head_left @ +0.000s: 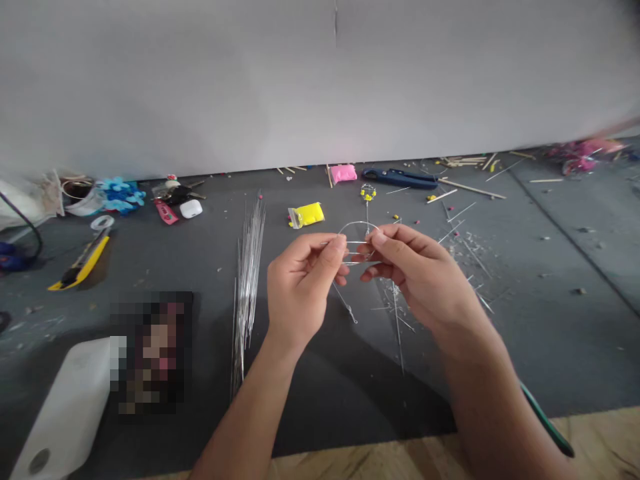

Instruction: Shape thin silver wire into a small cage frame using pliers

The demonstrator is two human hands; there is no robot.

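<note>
My left hand [307, 277] and my right hand [407, 263] meet over the middle of the dark table, each pinching a side of a bent wire piece [359, 223]. Its thin silver wire arches between the two thumbs, with straighter strands crossing below. A twisted wire end with a small loop [353, 315] shows under my left hand. Just beyond my fingers a wire stem with yellow beads [369, 193] lies on the table. To the left of my left hand is a bundle of straight silver wires [249, 273]. Fingers partly hide the held piece.
Yellow [307, 215] and pink packets [344, 173] lie farther back, near dark blue pliers [400, 177]. Wire scraps [397, 320] and sticks are scattered right. At left are a yellow cutter [83, 263], keys [180, 193], a white case [191, 209] and a white device [70, 407].
</note>
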